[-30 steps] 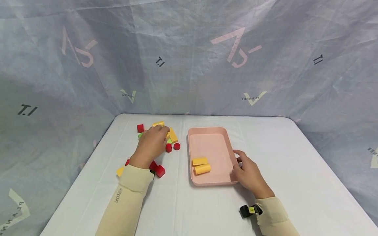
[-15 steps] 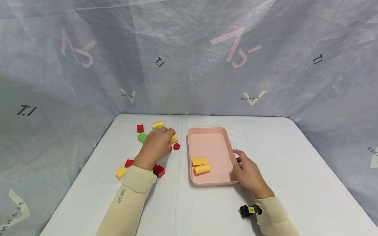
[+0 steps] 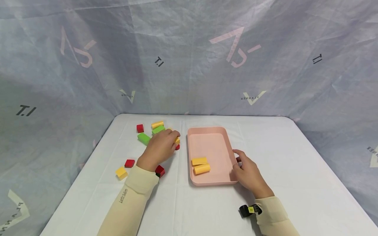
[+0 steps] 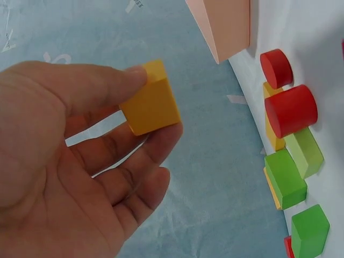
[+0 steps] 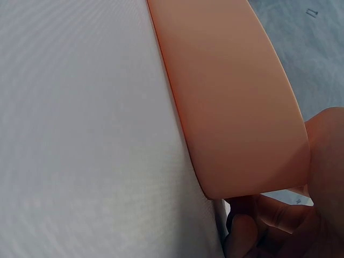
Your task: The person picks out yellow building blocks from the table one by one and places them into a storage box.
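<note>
A yellow block (image 4: 153, 105) is pinched between the thumb and fingertips of my left hand (image 3: 160, 147), held off the table. Around that hand lie a red cylinder (image 4: 293, 110), a red disc (image 4: 277, 68), a light green block (image 4: 305, 153) and green blocks (image 3: 143, 139). My right hand (image 3: 249, 172) grips the right side of the pink tray (image 3: 211, 142) near its front corner, thumb at the rim and fingers outside. Inside the tray, two yellow pieces, one of them a cylinder (image 3: 202, 169), lie side by side at the front left.
A red cube (image 3: 140, 128) and a yellow cylinder (image 3: 157, 124) lie at the back left of the white table (image 3: 283, 157). Nearer are a yellow block (image 3: 121, 173), a red block (image 3: 129, 163) and another red cube (image 3: 160, 170), partly behind the left wrist.
My left hand has shifted right, toward the tray, with the yellow block, uncovering the green blocks behind it. The right hand and tray have stayed in place.
</note>
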Demonstrator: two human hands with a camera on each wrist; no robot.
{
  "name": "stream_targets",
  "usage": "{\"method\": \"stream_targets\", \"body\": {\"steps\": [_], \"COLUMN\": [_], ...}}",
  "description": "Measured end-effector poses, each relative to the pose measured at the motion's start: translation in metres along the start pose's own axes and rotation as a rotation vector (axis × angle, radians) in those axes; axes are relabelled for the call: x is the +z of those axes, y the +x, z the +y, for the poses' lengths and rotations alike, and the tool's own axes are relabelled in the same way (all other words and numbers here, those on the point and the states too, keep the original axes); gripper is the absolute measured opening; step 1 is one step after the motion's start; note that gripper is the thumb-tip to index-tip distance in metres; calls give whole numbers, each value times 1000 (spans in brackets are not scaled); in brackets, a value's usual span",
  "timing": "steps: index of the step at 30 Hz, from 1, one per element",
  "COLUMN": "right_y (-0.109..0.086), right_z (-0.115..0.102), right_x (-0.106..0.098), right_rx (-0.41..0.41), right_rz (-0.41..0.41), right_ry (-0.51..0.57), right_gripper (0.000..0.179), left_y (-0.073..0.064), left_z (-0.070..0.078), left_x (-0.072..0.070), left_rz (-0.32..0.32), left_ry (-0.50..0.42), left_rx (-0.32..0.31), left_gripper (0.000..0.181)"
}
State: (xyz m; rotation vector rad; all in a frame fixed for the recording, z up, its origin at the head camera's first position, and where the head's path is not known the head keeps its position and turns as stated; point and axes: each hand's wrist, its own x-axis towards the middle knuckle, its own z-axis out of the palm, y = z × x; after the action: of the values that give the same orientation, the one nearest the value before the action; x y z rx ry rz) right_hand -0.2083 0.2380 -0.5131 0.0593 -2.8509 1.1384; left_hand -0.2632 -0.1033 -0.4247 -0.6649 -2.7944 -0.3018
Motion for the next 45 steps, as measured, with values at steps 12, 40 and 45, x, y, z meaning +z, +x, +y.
{"method": "stream_targets", "body": {"steps": [12, 40, 45], "right_y": [0, -2, -1], "right_z": [0, -2, -3], "right_x": [0, 2, 0], "right_rx": [-6, 2, 0], "right_rz": [0, -2, -1], "right_ry": [9, -1, -2], "right_gripper": [57, 56, 57], "left_y": [2, 2, 2], "left_z": [8, 28, 32], "left_x": [6, 23, 24], "left_rz": [7, -10, -17], "left_ry": [1, 20, 8], "left_rx": [61, 187, 212], "left_gripper": [30, 22, 21]}}
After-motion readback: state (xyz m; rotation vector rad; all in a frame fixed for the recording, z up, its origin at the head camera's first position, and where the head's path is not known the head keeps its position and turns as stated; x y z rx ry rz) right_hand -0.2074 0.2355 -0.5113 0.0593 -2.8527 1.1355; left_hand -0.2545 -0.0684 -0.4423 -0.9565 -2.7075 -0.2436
